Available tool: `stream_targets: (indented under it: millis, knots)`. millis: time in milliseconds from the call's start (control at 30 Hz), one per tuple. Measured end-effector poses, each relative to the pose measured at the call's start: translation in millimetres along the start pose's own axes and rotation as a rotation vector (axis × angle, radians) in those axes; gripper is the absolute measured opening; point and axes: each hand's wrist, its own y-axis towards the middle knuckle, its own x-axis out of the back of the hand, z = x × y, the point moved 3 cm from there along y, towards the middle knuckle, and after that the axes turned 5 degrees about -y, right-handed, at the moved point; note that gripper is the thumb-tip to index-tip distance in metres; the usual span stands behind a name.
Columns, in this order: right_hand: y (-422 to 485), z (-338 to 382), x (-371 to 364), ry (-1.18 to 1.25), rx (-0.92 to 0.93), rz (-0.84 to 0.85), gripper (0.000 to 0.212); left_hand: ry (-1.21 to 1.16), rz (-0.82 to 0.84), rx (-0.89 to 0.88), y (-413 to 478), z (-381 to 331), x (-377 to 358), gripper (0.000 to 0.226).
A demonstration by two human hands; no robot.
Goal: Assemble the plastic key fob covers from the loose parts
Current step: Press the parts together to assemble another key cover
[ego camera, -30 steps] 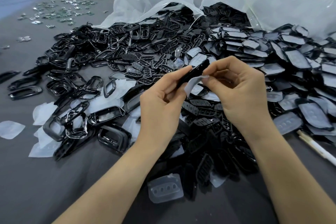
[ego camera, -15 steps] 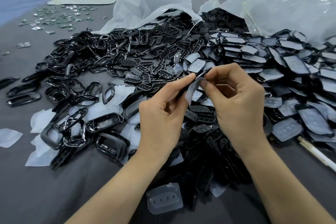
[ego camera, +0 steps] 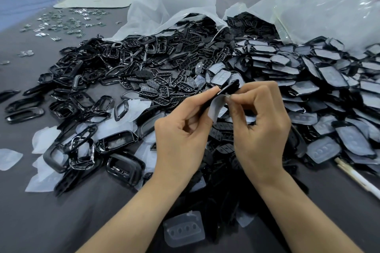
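Grey desk (ego camera: 30, 211) across the whole view. At 12 and 1 o'clock, two clear plastic bags (ego camera: 170, 12), mouths open toward the centre, with a broad heap of black parts (ego camera: 164, 63) spread out from them. At 3 o'clock, a spread of film-covered covers (ego camera: 329, 76). At 9 o'clock, loose black frames (ego camera: 61, 107), some lying on white film scraps. At centre, both hands raised over the heap. Left hand (ego camera: 181, 135) gripping a black cover piece (ego camera: 230, 87) edge-on between thumb and fingers. Right hand (ego camera: 261, 125) pinching the corner of a protective film (ego camera: 217, 107), partly peeled and hanging below the piece. At 4 o'clock, a white stick (ego camera: 357, 178) on the desk. At 6 o'clock, a clear button pad (ego camera: 184, 229) with a row of holes, just beside the heap. At 10 o'clock, small shiny metal bits (ego camera: 61, 24), well apart from the heap.
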Motion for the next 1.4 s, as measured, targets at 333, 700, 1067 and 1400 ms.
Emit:
stream_targets:
  millis: [333,700,1067,1400]
  knots:
    - [-1.1,-2.5,-2.0,0.073,-0.076,-0.003,0.009,0.027,0.023,-0.019,-0.7,-2.1,1.9,0.020]
    - [0.5,-16.9,-9.3,0.395,-0.551,0.126,0.026,0.091,0.081,0.002,5.8,2.0,9.8,0.033]
    - [6.8,-36.6,-8.1,0.769,-0.866,0.433,0.035,-0.321,0.262,0.382,7.1,11.7,0.7,0.028]
    - [6.3,-39.6,-8.3,0.755,-0.846,0.488,0.038,-0.307,0.226,0.370,7.6,5.3,5.8,0.032]
